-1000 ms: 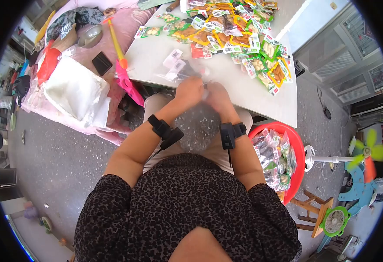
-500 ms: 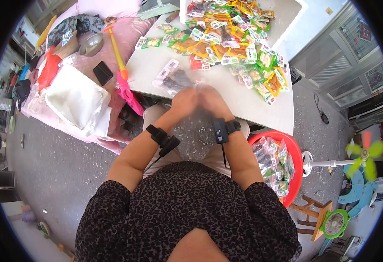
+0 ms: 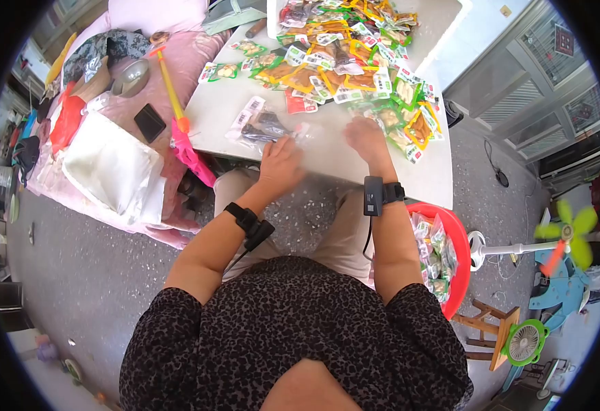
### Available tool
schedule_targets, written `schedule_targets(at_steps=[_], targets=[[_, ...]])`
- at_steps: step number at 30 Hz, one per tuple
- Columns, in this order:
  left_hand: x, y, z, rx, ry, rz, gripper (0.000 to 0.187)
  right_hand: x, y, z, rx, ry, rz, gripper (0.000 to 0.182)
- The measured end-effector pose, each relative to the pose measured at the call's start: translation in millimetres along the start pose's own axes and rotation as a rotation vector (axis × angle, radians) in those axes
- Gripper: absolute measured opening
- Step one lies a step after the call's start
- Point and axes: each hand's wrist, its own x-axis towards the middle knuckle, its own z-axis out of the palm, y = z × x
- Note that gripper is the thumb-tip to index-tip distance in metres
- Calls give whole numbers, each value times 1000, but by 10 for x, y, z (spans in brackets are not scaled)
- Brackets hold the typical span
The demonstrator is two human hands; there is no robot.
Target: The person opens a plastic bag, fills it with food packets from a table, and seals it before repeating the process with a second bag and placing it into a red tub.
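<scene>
My left hand [image 3: 283, 164] is at the near edge of the white table [image 3: 211, 127], its fingertips at the lower side of clear packets with dark contents [image 3: 264, 129]. Its fingers are bent, and whether they grip a packet cannot be made out. Further right, my right hand [image 3: 366, 140] reaches over the table top, just short of the green and yellow packets [image 3: 394, 118]. That hand is blurred, so its fingers are hard to tell. A large heap of colourful food packets [image 3: 334, 58] spreads from a white foam box [image 3: 443, 27] onto the table.
A red tub [image 3: 458, 253] of packets stands on the floor by my right forearm. To the left lies a pink-covered bed [image 3: 183, 41] with a white sheet [image 3: 111, 168], a dark tablet [image 3: 150, 122] and a metal bowl [image 3: 130, 77]. A fan [image 3: 567, 233] stands right.
My hands were together at the table edge and have moved apart. The right one moved right and forward towards the heap; the left stays near the clear packets.
</scene>
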Motion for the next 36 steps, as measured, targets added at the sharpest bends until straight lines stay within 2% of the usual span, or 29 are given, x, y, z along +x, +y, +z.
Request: schedule_targets(at_steps=[3,4,10,18,20,21,24,26,28,29,30,33,36], targets=[[0,-59,48,-24,-20,-3,43,245,-41,-138,-26,-63,-146,16],[9,-77,70,-34,-17,5,44,331,-77,-163,-61,-100,-251,15],[-37,-47,140,-26,40,29,47,729,-611,36,-14,24,-285,11],[-38,-88,153,-42,47,63,46,1302,-608,271,-404,159,-237,21],[-36,-92,152,-42,42,65,45,1391,-571,327,68,184,33,25],[-37,-93,148,-40,41,66,45,1440,-572,363,463,202,266,23],[-37,-95,158,-35,49,70,45,1495,-555,400,425,225,259,16],[-42,-89,151,-36,49,69,44,1631,-321,211,-344,116,-354,16],[-35,-81,122,-42,45,63,44,1564,-374,227,-847,107,-741,16],[-34,-86,119,-46,47,66,43,1504,-408,199,-964,164,-822,16],[-39,-87,118,-51,49,68,43,1368,-504,233,-1081,222,-902,16],[-40,-82,93,-64,43,70,43,1102,-650,327,-499,508,-458,13],[-19,-38,-28,-67,-31,42,43,770,-790,258,-600,614,-701,9]])
